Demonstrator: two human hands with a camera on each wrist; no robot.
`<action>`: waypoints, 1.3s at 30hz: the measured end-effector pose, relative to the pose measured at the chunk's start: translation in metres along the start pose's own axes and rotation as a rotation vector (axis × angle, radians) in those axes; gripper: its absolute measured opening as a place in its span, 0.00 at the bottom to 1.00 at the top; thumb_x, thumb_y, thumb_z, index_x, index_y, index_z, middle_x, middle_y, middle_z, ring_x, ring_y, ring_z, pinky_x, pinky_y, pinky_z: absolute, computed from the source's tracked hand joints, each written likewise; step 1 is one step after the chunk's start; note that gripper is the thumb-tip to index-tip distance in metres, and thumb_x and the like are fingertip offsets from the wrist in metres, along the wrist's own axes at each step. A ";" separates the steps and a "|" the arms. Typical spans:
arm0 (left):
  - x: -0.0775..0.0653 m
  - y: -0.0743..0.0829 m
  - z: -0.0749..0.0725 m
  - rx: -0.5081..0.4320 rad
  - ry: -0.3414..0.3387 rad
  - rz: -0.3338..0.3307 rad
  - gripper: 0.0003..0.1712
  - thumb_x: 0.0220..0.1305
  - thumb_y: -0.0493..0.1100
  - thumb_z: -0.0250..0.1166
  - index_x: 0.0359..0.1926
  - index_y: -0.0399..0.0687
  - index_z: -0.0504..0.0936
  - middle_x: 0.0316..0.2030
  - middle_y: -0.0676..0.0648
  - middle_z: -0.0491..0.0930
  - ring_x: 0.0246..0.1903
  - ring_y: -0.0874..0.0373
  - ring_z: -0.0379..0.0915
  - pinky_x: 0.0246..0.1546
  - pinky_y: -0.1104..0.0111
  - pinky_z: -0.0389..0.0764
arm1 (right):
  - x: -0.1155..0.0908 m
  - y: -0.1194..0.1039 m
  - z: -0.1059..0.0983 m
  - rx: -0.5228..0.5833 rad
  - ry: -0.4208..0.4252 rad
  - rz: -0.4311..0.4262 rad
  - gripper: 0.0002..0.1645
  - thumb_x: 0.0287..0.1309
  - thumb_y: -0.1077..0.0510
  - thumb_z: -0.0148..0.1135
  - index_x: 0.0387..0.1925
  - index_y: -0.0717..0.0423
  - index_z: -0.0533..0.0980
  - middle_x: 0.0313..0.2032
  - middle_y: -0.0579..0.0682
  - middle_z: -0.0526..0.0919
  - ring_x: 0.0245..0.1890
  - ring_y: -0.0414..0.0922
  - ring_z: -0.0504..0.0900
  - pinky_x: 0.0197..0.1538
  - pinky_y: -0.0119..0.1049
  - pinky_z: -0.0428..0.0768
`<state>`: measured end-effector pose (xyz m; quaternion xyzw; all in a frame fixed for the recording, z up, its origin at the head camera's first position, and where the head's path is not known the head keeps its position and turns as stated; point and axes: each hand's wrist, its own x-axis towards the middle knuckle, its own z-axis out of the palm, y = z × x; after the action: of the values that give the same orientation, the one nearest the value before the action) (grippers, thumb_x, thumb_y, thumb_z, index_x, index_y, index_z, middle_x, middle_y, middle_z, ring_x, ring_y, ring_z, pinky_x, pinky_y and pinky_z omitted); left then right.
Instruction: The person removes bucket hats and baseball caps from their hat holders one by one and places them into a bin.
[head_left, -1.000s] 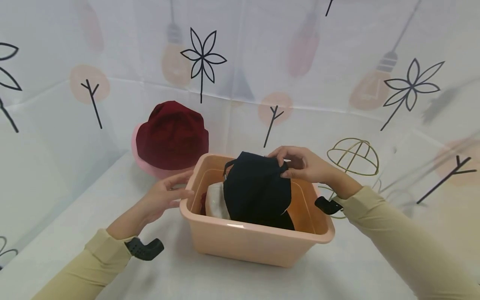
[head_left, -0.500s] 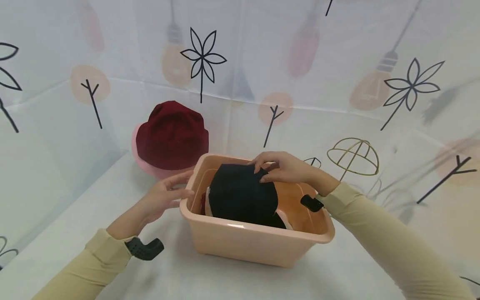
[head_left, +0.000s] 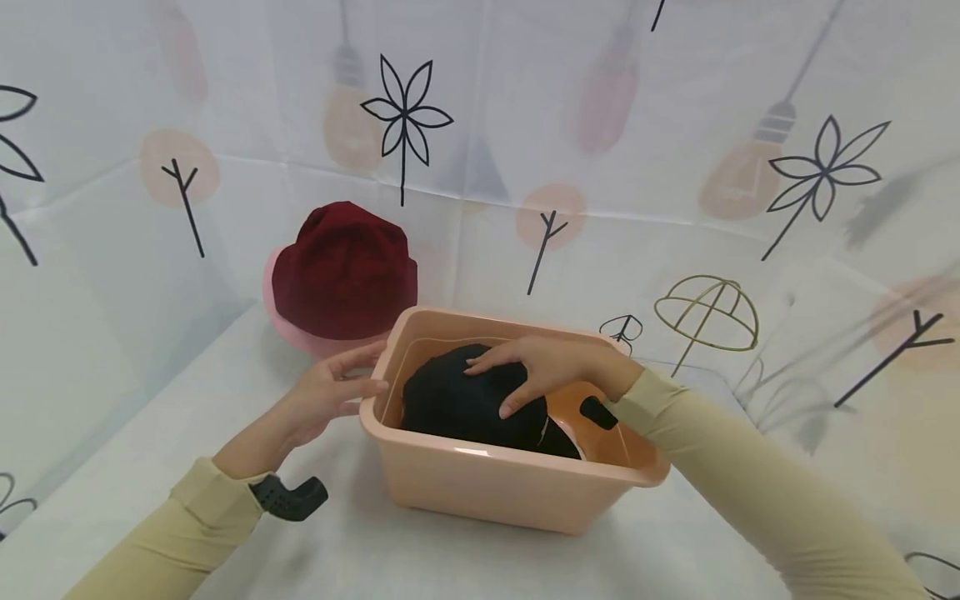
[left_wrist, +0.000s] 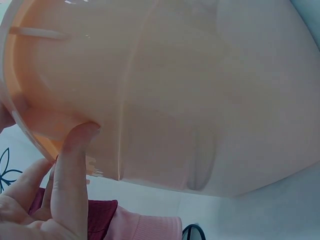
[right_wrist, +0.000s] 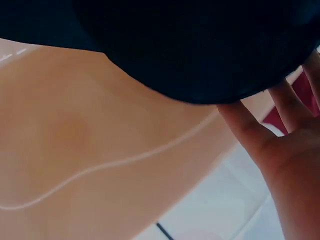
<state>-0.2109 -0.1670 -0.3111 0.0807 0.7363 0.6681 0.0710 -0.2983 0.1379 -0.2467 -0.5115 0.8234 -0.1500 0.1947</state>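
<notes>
A peach plastic bin (head_left: 510, 492) stands on the table, with a dark navy baseball cap (head_left: 465, 400) inside it, crown up and brim toward the right. My right hand (head_left: 551, 367) rests on the cap's crown, fingers spread. In the right wrist view its fingertips meet the edge of the cap (right_wrist: 200, 60). My left hand (head_left: 326, 396) touches the bin's left rim with extended fingers and thumb. The left wrist view shows the thumb (left_wrist: 72, 170) laid on the bin's outer wall (left_wrist: 165, 100). The cap covers most of what lies beneath it.
Behind the bin at the left sits a maroon hat-like fabric item (head_left: 345, 275) on a pink one (head_left: 300, 335). A gold wire rack (head_left: 705, 312) appears at the right back. A printed curtain (head_left: 480, 125) hangs behind the white table (head_left: 330, 550).
My right hand has lowered the cap into the bin and leftward, going from pinching its edge to lying spread on the crown. A white item inside is now covered. The left hand has stayed put.
</notes>
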 end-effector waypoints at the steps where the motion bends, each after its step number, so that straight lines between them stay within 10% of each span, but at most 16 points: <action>1: 0.000 0.000 0.000 0.000 -0.001 0.000 0.37 0.59 0.41 0.64 0.68 0.47 0.61 0.61 0.37 0.63 0.56 0.42 0.66 0.50 0.48 0.72 | 0.001 0.001 0.002 0.000 -0.019 0.003 0.41 0.48 0.43 0.69 0.64 0.48 0.67 0.65 0.45 0.64 0.66 0.46 0.58 0.65 0.46 0.59; 10: 0.000 0.002 0.002 0.009 0.001 0.002 0.37 0.59 0.41 0.64 0.68 0.48 0.61 0.61 0.37 0.63 0.56 0.41 0.65 0.50 0.47 0.72 | -0.003 0.001 0.001 -0.003 -0.020 0.004 0.41 0.50 0.49 0.69 0.65 0.50 0.65 0.68 0.49 0.58 0.68 0.49 0.54 0.65 0.49 0.57; 22: 0.000 0.001 0.003 0.016 0.011 -0.003 0.37 0.60 0.42 0.64 0.69 0.49 0.61 0.62 0.38 0.63 0.57 0.41 0.65 0.50 0.47 0.72 | -0.052 -0.016 -0.027 0.137 0.385 0.094 0.35 0.52 0.53 0.68 0.62 0.51 0.68 0.60 0.48 0.70 0.60 0.48 0.67 0.58 0.50 0.68; 39: 0.002 -0.002 0.002 0.011 0.009 -0.017 0.38 0.59 0.43 0.65 0.68 0.50 0.61 0.62 0.39 0.63 0.57 0.41 0.64 0.50 0.47 0.72 | -0.109 -0.036 -0.001 0.236 0.726 0.341 0.29 0.55 0.50 0.65 0.59 0.51 0.70 0.55 0.51 0.75 0.55 0.49 0.74 0.50 0.44 0.76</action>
<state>-0.2122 -0.1645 -0.3135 0.0720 0.7408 0.6639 0.0730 -0.2273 0.2209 -0.2112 -0.2558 0.8887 -0.3794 -0.0290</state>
